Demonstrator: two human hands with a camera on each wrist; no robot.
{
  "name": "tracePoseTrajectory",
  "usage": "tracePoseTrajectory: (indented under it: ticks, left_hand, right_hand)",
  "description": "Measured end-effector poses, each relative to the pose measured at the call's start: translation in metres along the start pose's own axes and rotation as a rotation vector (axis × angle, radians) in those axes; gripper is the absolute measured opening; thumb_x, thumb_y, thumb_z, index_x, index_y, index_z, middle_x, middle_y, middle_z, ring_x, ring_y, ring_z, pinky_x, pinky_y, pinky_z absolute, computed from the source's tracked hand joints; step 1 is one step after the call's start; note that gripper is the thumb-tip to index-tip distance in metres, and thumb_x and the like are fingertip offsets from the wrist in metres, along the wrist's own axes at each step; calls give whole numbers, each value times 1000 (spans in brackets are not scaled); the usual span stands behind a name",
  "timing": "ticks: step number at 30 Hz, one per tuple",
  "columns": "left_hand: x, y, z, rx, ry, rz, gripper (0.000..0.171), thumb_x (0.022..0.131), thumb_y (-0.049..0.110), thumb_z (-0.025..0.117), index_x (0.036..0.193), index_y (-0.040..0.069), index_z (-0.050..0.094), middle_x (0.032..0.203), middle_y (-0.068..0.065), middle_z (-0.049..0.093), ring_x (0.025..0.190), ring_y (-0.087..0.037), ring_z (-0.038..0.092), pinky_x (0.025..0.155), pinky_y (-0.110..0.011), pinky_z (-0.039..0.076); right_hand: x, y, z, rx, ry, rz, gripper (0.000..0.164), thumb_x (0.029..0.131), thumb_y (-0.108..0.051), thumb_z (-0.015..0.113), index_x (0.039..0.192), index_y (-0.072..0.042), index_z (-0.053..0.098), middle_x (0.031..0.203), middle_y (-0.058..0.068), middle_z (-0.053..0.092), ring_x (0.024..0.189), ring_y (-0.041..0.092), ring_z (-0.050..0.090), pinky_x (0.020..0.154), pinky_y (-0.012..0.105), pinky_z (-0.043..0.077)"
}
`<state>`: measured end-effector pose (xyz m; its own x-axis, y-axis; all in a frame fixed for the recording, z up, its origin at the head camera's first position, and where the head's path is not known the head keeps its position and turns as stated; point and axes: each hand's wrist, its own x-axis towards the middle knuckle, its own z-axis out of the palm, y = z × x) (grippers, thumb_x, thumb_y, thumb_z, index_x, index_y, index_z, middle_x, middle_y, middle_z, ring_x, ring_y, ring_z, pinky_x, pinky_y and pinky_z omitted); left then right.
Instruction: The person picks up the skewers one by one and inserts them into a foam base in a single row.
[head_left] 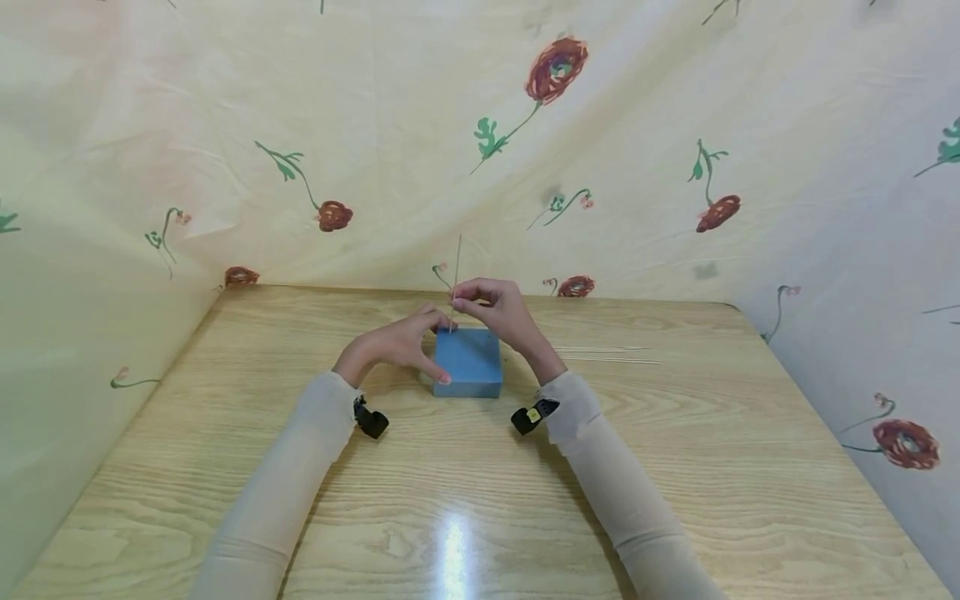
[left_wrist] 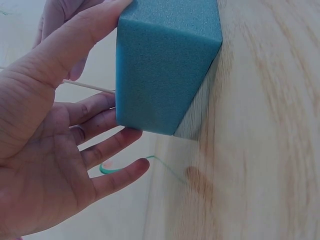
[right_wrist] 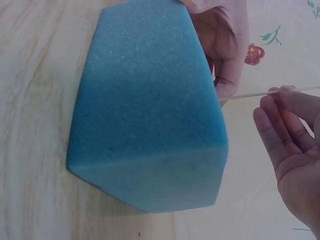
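Observation:
A blue foam block lies on the table in front of the person. My left hand holds it from the left, thumb at the near edge and fingers at the far side. A thin wooden stick stands nearly upright at the block's far left corner, its lower end meeting the top face. Between thumb and fingertips, my right hand pinches this stick above the block. In the right wrist view the stick runs from the block to the pinching fingers. Whether its tip is sunk into the foam I cannot tell.
Several more thin sticks lie on the wooden table to the right of the block, partly behind the right wrist. A flowered cloth hangs behind the table's far edge and at both sides.

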<state>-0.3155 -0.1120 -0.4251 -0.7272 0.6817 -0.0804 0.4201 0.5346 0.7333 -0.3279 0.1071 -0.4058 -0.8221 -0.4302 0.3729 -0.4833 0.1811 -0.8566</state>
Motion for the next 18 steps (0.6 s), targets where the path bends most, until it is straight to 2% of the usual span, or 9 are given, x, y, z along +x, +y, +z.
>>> tracePoseTrajectory:
  ticks: [7, 13, 18]
  left_hand:
    - [-1, 1, 1, 5, -5, -9, 85, 80, 31, 89, 147, 3, 44, 144, -15, 40, 137, -33, 40, 120, -51, 33]
    - [-3, 4, 0, -1, -10, -6, 86, 80, 29, 89, 148, 1, 44, 145, -15, 39, 137, -34, 40, 120, -51, 33]
    - [-3, 3, -1, 6, -13, 21, 85, 81, 28, 89, 147, 1, 44, 145, -17, 39, 136, -34, 40, 119, -51, 34]
  right_hand:
    - [0, -3, -10, -106, -44, 28, 18, 96, -12, 71, 110, -2, 76, 110, 15, 75, 98, 20, 71, 89, 35, 59]
    - [0, -13, -23, -174, -123, 51, 22, 96, -12, 71, 115, -2, 75, 109, 14, 75, 98, 20, 69, 91, 36, 57]
    - [1, -21, -38, -248, -228, 71, 21, 96, -10, 71, 115, -2, 74, 109, 17, 75, 97, 21, 71, 88, 35, 58]
